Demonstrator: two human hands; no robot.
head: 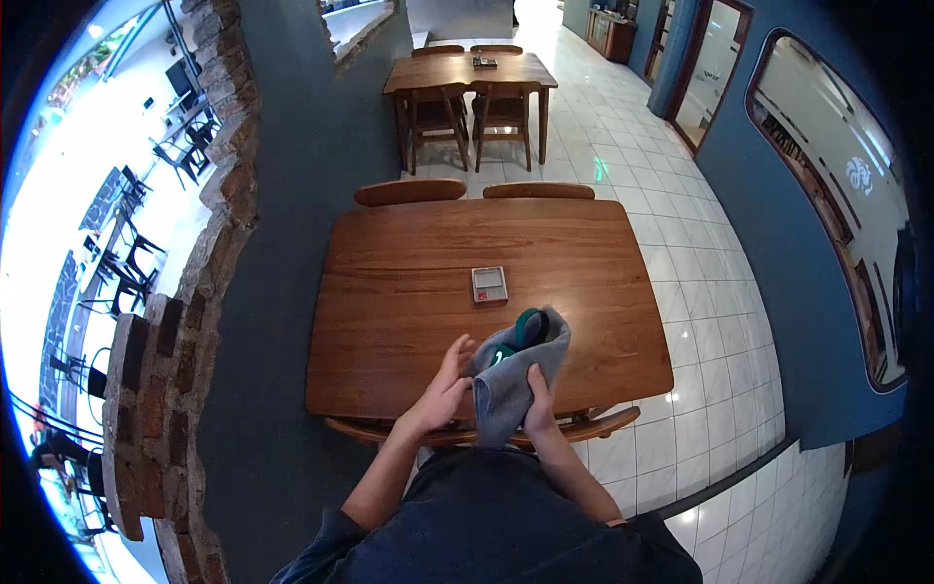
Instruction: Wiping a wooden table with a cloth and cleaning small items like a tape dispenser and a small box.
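A grey cloth [511, 387] is in my right hand [538, 401], its fingers closed on the near right side. Folded partly inside the cloth lies a dark green object [531, 327] with a rounded rim and a white mark; its exact kind cannot be told. My left hand [446, 383] is at the left edge of the cloth, fingers apart, the thumb near or touching it. Both hands are over the near edge of a wooden table [394, 292]. Beyond them, a small square tray or box [489, 285] with a light rim sits on the tabletop.
Wooden chairs stand at the table's near side [606, 427] and far side [410, 191]. Farther off is a second wooden table [438, 71] with chairs and a small dark item. A blue wall with a broken brick edge [230, 146] runs on the left; another blue wall [759, 219] is at right.
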